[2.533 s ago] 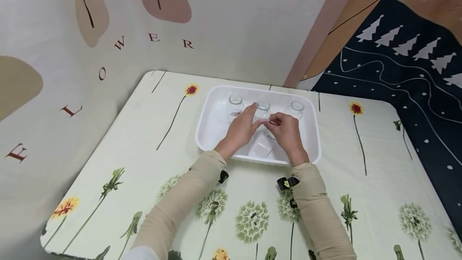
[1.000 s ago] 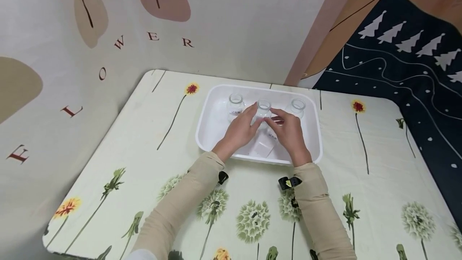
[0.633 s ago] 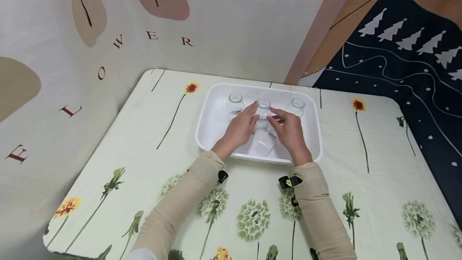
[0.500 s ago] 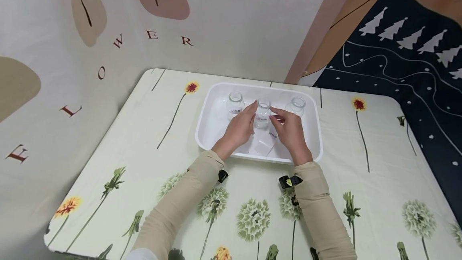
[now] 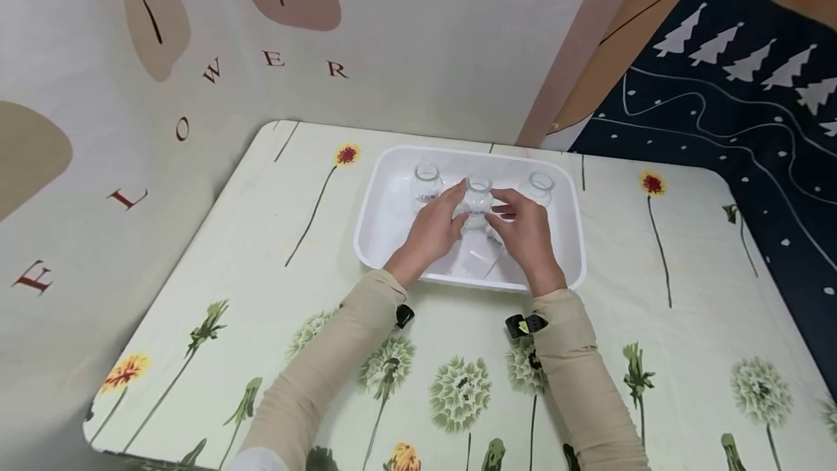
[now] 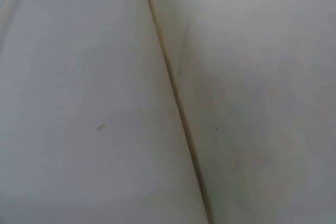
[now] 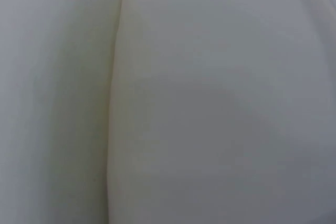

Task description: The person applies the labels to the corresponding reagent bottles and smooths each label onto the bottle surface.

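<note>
Glass jar, mouth up, is between my two hands, within the outline of the white tray; whether it touches the bottom, I cannot tell. My left hand grips it at 9 o'clock; my right hand has its bent fingers on it at 3 o'clock. Its printed label faces 6 o'clock. Toward 10 o'clock stands a second jar, toward 2 a third jar. At 6 o'clock lies a pale slip.

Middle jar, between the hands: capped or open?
Open. In the head view, the middle glass jar shows a bare round mouth facing up, with no lid over it.
</note>
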The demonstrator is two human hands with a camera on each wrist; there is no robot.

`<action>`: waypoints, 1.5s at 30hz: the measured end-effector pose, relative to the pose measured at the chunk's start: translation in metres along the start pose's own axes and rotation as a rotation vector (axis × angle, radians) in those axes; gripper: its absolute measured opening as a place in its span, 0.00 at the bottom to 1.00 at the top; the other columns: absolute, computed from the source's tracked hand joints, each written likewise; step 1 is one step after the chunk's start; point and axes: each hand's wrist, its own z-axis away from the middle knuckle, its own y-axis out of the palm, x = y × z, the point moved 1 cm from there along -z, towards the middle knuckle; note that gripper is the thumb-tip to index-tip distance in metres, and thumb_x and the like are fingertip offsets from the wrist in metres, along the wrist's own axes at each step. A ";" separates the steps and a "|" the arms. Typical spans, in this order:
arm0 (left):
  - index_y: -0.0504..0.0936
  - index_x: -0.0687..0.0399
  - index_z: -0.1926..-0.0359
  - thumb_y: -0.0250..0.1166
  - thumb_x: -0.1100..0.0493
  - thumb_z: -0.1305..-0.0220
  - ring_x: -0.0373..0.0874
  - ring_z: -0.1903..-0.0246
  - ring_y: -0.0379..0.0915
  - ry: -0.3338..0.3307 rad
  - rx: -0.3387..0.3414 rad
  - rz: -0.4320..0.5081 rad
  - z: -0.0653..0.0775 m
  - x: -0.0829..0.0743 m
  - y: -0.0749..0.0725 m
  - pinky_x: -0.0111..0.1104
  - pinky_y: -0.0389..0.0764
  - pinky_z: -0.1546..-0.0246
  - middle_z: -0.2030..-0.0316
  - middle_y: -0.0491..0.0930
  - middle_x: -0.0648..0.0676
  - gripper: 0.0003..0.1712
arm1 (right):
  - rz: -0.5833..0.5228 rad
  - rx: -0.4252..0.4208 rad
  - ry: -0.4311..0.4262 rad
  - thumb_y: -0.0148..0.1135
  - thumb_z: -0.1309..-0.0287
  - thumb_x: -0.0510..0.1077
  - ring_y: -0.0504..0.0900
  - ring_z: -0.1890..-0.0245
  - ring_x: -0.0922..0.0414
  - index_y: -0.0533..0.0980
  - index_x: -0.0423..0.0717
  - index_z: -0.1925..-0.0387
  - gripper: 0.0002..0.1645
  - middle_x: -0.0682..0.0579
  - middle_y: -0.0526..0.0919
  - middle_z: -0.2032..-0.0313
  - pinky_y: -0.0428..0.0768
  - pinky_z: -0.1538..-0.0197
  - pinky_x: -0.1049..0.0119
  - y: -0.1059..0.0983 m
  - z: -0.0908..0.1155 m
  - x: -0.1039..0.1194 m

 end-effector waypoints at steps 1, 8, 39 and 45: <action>0.58 0.58 0.20 0.59 0.63 0.23 0.52 0.45 0.81 -0.005 -0.003 0.012 0.000 0.000 -0.001 0.42 0.74 0.36 0.23 0.62 0.57 0.35 | 0.001 -0.005 -0.003 0.71 0.38 0.31 0.87 0.50 0.41 0.80 0.35 0.41 0.23 0.37 0.85 0.45 0.84 0.46 0.51 0.000 0.000 0.000; 0.60 0.56 0.20 0.60 0.63 0.23 0.40 0.73 0.83 -0.032 -0.001 0.032 -0.001 0.002 -0.002 0.39 0.78 0.44 0.24 0.64 0.55 0.35 | 0.053 0.003 -0.022 0.70 0.37 0.31 0.87 0.50 0.41 0.79 0.36 0.41 0.22 0.37 0.85 0.46 0.84 0.46 0.51 0.004 0.000 0.001; 0.54 0.59 0.19 0.57 0.64 0.22 0.40 0.76 0.82 -0.078 -0.002 0.028 0.000 -0.004 0.001 0.35 0.79 0.58 0.53 0.85 0.57 0.37 | 0.182 0.061 0.059 0.60 0.33 0.27 0.85 0.45 0.41 0.71 0.35 0.31 0.30 0.33 0.80 0.40 0.83 0.43 0.52 0.000 0.003 0.009; 0.58 0.70 0.23 0.55 0.59 0.20 0.56 0.32 0.70 -0.077 0.042 0.003 0.015 -0.007 -0.008 0.42 0.69 0.31 0.27 0.66 0.67 0.33 | 0.191 0.058 0.080 0.59 0.31 0.30 0.85 0.46 0.40 0.76 0.32 0.37 0.22 0.33 0.83 0.44 0.82 0.44 0.49 -0.011 0.015 0.013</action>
